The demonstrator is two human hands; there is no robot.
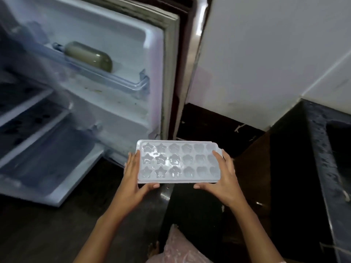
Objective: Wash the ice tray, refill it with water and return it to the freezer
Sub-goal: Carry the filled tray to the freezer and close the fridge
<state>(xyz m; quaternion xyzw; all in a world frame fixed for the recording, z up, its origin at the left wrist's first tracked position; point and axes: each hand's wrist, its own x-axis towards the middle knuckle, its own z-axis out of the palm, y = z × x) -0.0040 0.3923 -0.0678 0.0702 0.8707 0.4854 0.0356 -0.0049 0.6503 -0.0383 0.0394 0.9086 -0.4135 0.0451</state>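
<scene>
Tray (178, 162), translucent white, lower centre of frame, held about level and in the air, long side across the view. Three rows of six cells: stars toward the left end, flowers in the middle, hearts toward the right. Cells glint; water or ice in them, cannot tell. Left hand (133, 179) clamps the left short end, fingers laid up along that end, thumb lying along the near long edge. Right hand (225, 179) mirrors it on the right short end, thumb likewise on the near edge. Hands well apart, the whole tray between them, both forearms coming up from the bottom of the frame. Just beyond the tray's far edge, the lower corner of an open fridge door (121, 103), which fills the upper left. Its clear door shelf (117, 80) holds a bottle (89, 56), olive-grey, lying on its side. Fridge shelves (28, 120) at far left, blurred. Dark counter (313, 158) along the right. Pale wall (266, 54) upper right. Dark floor (38, 234) below.
</scene>
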